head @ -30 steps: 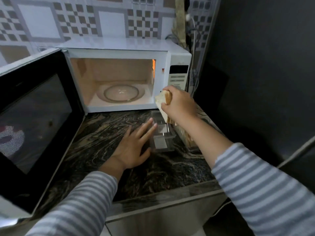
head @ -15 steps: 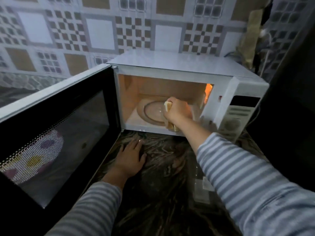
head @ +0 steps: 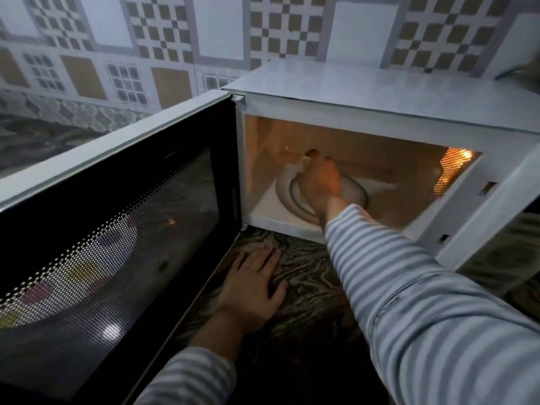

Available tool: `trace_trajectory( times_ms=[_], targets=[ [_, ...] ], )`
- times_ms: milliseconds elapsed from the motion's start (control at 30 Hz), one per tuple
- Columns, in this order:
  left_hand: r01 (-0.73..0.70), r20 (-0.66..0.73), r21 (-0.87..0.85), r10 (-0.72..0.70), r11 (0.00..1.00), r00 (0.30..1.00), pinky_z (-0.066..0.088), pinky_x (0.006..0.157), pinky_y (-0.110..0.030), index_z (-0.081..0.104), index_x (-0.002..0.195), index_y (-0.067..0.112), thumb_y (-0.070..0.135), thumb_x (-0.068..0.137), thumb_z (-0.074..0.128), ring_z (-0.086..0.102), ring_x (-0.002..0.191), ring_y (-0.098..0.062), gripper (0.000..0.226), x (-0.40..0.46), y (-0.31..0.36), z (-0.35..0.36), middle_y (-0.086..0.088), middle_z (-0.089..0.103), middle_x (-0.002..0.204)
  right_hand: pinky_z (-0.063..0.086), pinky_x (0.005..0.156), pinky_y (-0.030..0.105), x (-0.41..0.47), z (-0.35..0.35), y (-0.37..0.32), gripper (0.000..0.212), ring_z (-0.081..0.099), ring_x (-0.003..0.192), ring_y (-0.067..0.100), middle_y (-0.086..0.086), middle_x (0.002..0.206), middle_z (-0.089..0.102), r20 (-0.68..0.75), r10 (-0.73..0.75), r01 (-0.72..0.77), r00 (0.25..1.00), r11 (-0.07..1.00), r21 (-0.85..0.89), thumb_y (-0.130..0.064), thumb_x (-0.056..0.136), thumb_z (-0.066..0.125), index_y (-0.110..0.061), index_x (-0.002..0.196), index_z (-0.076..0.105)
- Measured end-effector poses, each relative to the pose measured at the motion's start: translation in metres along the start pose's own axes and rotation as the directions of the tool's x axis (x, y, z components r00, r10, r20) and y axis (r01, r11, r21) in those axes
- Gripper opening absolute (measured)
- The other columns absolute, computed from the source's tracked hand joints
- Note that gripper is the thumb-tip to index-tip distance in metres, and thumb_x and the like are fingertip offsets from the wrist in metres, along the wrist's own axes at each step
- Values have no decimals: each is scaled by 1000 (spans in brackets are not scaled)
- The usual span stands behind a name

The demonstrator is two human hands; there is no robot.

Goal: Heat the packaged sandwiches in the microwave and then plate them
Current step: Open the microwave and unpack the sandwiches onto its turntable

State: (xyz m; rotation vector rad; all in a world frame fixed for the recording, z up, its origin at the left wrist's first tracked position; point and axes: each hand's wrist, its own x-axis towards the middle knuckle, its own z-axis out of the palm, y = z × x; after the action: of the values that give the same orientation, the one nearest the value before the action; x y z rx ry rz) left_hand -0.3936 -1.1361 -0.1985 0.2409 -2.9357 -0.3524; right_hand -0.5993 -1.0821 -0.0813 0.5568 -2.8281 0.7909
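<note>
Nearest, the left hand [head: 253, 283] lay flat on the dark, marble-patterned stone worktop [head: 309, 287], fingers straight and spread, holding nothing, exactly where it had rested a second before. To its left the black, mesh-windowed microwave door [head: 117, 244] stood swung fully open. Beyond the left hand, the striped sleeve led into the lit cavity of the white microwave oven [head: 380, 92], where the right hand [head: 317, 182] hovered low over the round glass turntable [head: 287, 188], fingers curled around the pale triangular sandwich [head: 304, 163], of which only a small corner showed past the fingertips. A second earlier that hand had held the sandwich outside, above a clear plastic package on the worktop; half a second earlier it was only crossing the threshold. Now it had reached well inside, toward the back left of the turntable. Whether the sandwich already touched the glass could not be told, since the hand hid the contact. Judging from this, the loading step was nearly done: the grip was not yet let go, and the door was not yet shut. Farthest back rose the checker-patterned tiled wall [head: 219, 27].
</note>
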Motion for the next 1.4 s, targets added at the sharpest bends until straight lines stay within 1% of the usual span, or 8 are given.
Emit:
trace_trajectory(
  times_ms=[200, 400, 533, 600, 700, 1033, 1233, 1400],
  targets=[
    [-2, 16, 18, 2, 1000, 1000, -2, 119, -31, 14, 154, 27, 66, 79, 5, 8, 147, -9, 84, 1, 0, 1, 7, 9, 161, 46, 91, 41, 2, 5, 5, 39, 56, 110, 36, 17, 131, 46, -16, 26, -26, 1000, 1000, -7, -31, 94, 55, -24, 131, 48],
    [12, 30, 48, -14, 999, 999, -1, 118, -30, 17, 153, 27, 66, 77, 3, 11, 147, -10, 86, 1, 0, 1, 7, 12, 161, 42, 99, 42, -7, -12, 11, 89, 45, 125, 39, 20, 146, 32, 133, 9, -10, 991, 1000, 9, -42, 84, 67, -28, 153, 12],
    [15, 76, 72, -21, 997, 997, -1, 118, -33, 15, 153, 27, 60, 88, 14, 8, 147, -10, 73, -2, 5, -2, 6, 12, 161, 43, 99, 38, -37, -35, 11, 67, 52, 121, 33, 10, 138, 50, 230, 1, 24, 973, 994, -104, -57, 81, 51, -22, 138, 43],
    [23, 122, 78, -33, 997, 992, -1, 119, -39, 14, 154, 26, 55, 97, 20, 4, 148, -10, 64, -4, 9, -7, 6, 9, 162, 42, 98, 35, -66, -52, 18, 52, 54, 119, 31, 7, 131, 57, 258, 3, 21, 966, 996, -90, -51, 86, 52, -22, 129, 55],
    [47, 156, 24, -50, 999, 987, 2, 118, -50, 20, 152, 25, 47, 101, 24, 1, 148, -11, 56, -11, 22, -17, 7, 9, 162, 44, 92, 32, -114, -79, 37, 42, 54, 119, 30, 8, 133, 56, 241, 4, 24, 970, 994, -111, -32, 91, 60, -21, 132, 53],
    [-171, -39, -311, 167, 935, 985, 10, 117, -52, 43, 142, 23, 42, 103, 27, 8, 148, -16, 47, -41, 134, -62, 2, 26, 158, 41, 87, 27, -260, -177, 105, 32, 56, 115, 20, 3, 127, 60, 18, 83, -83, 996, 996, -19, -26, 93, 58, -21, 125, 60],
    [-299, -90, -280, 285, 912, 954, 8, 119, -45, 42, 142, 22, 40, 103, 29, 10, 148, -14, 45, -74, 202, -64, 3, 26, 158, 46, 95, 30, -327, -202, 158, 29, 57, 113, 19, 4, 124, 62, 96, 141, -131, 985, 986, -101, -19, 95, 56, -18, 123, 63],
    [-429, -254, -384, 353, 818, 900, 35, 110, -40, 48, 138, 13, 25, 97, 47, 39, 135, -24, 43, -116, 253, -48, -5, 40, 149, 37, 86, 23, -367, -201, 200, 27, 53, 115, 23, 5, 120, 58, 150, 81, -49, 985, 977, -206, -19, 94, 55, -13, 120, 64]
  ],
)
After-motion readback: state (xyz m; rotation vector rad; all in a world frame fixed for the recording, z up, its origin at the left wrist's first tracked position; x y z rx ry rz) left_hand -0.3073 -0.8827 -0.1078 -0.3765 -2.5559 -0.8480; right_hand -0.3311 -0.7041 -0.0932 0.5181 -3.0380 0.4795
